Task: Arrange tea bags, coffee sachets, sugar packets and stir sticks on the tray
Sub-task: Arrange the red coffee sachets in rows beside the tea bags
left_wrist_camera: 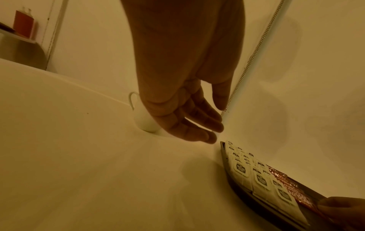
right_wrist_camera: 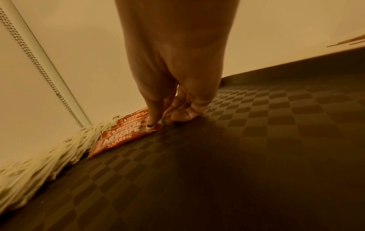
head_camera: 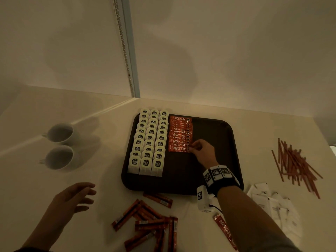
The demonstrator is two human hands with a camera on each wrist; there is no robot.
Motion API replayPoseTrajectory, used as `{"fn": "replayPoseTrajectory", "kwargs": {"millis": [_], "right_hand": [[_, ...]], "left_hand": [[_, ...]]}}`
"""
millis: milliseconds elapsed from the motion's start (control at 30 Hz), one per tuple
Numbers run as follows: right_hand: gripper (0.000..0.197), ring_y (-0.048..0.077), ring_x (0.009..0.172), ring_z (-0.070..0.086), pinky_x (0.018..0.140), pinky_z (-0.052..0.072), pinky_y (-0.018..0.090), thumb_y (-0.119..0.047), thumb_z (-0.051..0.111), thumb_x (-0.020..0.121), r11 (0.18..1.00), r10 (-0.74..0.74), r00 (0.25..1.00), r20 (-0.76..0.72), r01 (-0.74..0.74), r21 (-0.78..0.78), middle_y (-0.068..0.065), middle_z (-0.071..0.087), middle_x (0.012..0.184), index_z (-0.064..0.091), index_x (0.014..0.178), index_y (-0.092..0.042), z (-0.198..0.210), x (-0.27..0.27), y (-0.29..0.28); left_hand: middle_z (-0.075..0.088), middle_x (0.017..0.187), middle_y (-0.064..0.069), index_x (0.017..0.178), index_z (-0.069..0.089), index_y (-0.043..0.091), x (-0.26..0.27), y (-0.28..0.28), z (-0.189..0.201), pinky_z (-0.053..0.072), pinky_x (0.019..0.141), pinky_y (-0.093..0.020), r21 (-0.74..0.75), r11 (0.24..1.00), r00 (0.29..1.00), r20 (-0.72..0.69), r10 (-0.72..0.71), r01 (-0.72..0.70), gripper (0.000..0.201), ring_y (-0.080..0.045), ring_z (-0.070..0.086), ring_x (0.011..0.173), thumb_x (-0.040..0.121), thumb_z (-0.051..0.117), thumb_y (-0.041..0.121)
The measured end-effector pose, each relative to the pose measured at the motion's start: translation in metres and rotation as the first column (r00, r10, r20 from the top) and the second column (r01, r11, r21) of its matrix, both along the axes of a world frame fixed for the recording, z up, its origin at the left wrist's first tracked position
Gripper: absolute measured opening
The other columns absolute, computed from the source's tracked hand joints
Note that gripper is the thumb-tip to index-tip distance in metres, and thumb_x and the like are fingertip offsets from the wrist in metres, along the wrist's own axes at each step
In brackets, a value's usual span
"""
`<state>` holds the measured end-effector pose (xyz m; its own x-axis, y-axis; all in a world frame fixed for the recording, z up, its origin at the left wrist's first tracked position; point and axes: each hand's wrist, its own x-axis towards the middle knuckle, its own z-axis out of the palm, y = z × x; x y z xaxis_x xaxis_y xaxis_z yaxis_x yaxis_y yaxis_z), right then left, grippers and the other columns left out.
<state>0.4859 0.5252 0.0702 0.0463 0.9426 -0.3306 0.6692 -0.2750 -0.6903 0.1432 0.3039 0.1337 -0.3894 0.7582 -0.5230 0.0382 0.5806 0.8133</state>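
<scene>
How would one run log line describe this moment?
right hand: pinches sachet end on tray | left hand: open, holds nothing

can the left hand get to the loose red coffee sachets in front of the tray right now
Probably yes: the left hand hovers open and empty over bare tabletop, and nothing lies between it and the loose red coffee sachets.
</scene>
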Motion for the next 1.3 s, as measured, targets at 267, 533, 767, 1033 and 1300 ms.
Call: {"fn": "replayPoseTrajectory", "kwargs": {"millis": [267,533,767,1033,1300], "right_hand": [[0.022,0.005,0.088,0.053,0.065,0.037,0.012,-0.019,0.067,0.084,0.996,0.076,0.996,-0.037,-0.074,0.057,-0.008,0.056,0.097,0.058,0.104,-0.016,0.028,0.014,-0.007],[0.028,0.012,0.100,0.058,0.071,0.042,0.011,-0.027,0.067,0.085,0.887,0.432,0.886,0.168,-0.384,-0.255,-0.007,0.059,0.101,0.061,0.111,-0.019,0.081,0.072,-0.085],[0.050,0.021,0.113,0.054,0.093,0.044,0.028,-0.038,0.064,0.085,0.837,0.508,0.703,0.498,-0.265,-0.479,0.007,0.055,0.125,0.048,0.124,-0.011,0.039,0.099,-0.178],[0.032,0.021,0.102,0.056,0.085,0.044,0.029,-0.022,0.061,0.088,0.928,0.357,0.770,0.528,-0.230,-0.292,0.007,0.059,0.113,0.047,0.115,-0.013,0.023,0.090,-0.209],[0.019,0.022,0.088,0.056,0.064,0.045,0.023,-0.016,0.042,0.098,0.915,0.377,0.895,0.239,-0.320,-0.246,0.010,0.053,0.106,0.052,0.110,-0.006,0.046,0.037,-0.202]], "left_hand": [[0.067,0.091,-0.021,0.098,0.066,0.004,-0.003,-0.005,-0.004,0.050,0.063,-0.033,0.004,1.000,0.999,-0.018,-0.027,0.027,0.018,-0.035,0.060,0.077,0.096,0.048,0.004],[0.067,0.092,-0.018,0.096,0.067,0.008,-0.009,-0.046,-0.025,0.047,0.067,-0.033,-0.035,0.995,0.994,-0.034,-0.099,0.098,0.018,-0.033,0.061,0.075,0.097,0.049,0.006],[0.066,0.089,-0.019,0.100,0.065,0.002,-0.012,-0.082,-0.041,0.049,0.060,-0.025,-0.102,0.989,0.994,-0.001,-0.106,0.106,0.018,-0.027,0.063,0.064,0.097,0.047,0.006],[0.065,0.092,-0.018,0.098,0.065,0.004,-0.014,-0.108,-0.027,0.051,0.051,-0.020,-0.094,0.989,0.993,-0.007,-0.116,0.115,0.018,-0.033,0.059,0.075,0.097,0.046,0.006],[0.066,0.095,-0.019,0.095,0.065,0.008,-0.023,-0.131,-0.028,0.052,0.052,-0.021,-0.060,0.997,0.998,0.021,-0.051,0.053,0.019,-0.034,0.060,0.076,0.097,0.047,0.006]]}}
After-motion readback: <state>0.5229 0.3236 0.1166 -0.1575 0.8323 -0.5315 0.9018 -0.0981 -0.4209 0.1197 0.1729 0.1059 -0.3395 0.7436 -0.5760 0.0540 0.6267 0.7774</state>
